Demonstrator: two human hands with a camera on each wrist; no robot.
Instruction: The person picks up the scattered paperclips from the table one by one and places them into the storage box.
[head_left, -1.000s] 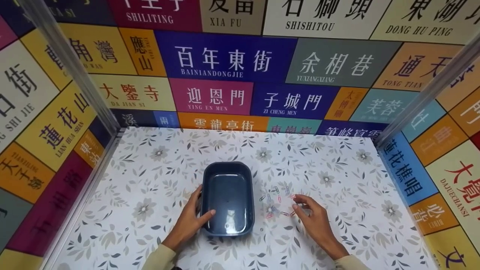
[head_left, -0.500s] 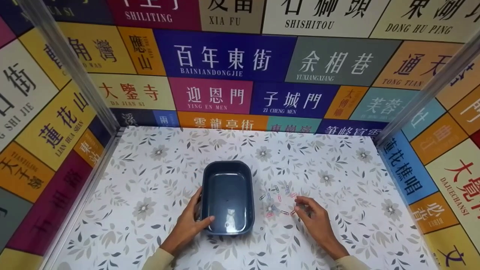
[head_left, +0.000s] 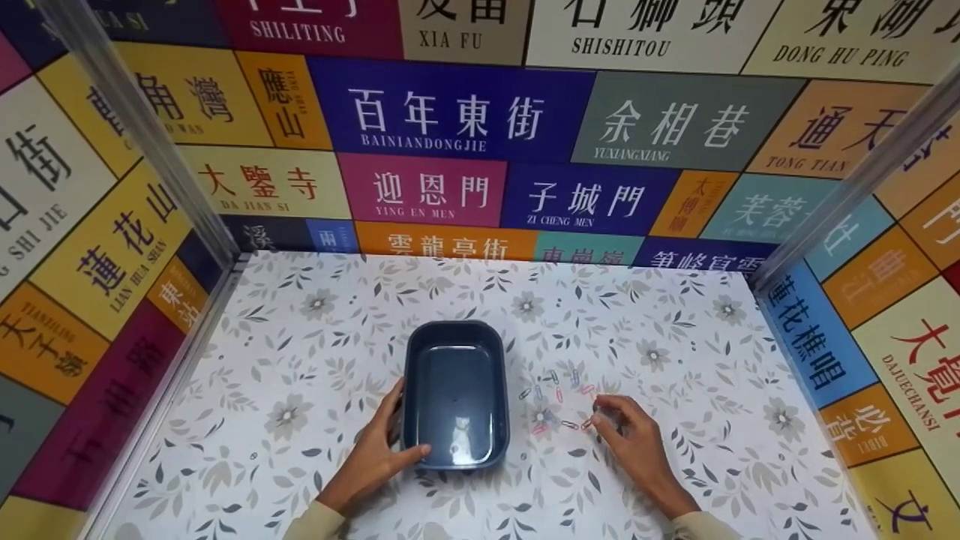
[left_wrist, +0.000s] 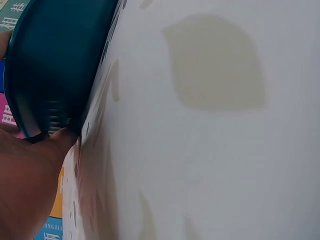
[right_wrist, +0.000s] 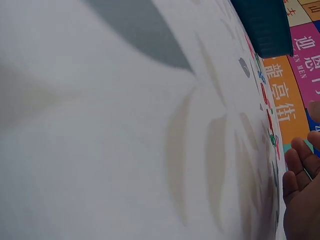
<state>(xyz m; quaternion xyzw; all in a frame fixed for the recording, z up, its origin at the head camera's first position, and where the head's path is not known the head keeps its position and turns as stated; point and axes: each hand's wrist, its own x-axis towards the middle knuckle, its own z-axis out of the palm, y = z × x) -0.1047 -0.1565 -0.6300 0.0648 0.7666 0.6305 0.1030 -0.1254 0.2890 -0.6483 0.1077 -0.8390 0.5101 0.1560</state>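
A dark blue rectangular plastic bin stands on the flower-patterned table. My left hand grips its left side, thumb over the rim and fingers along the outer wall. In the left wrist view that hand is close against the bin. Several coloured paper clips lie scattered to the right of the bin. My right hand is beside them, fingers loosely bent, with the thumb and index tips close to a red paper clip. In the right wrist view, the right hand's fingers are relaxed.
The tabletop is white with grey leaves and flowers. Panels with Chinese place names enclose it at the back and both sides. Clear-looking corner posts rise at the back left and back right.
My right hand has shifted slightly right, away from the pink clip by its fingertips. The left hand stays on the bin, its thumb a little lower; the bin has barely moved.
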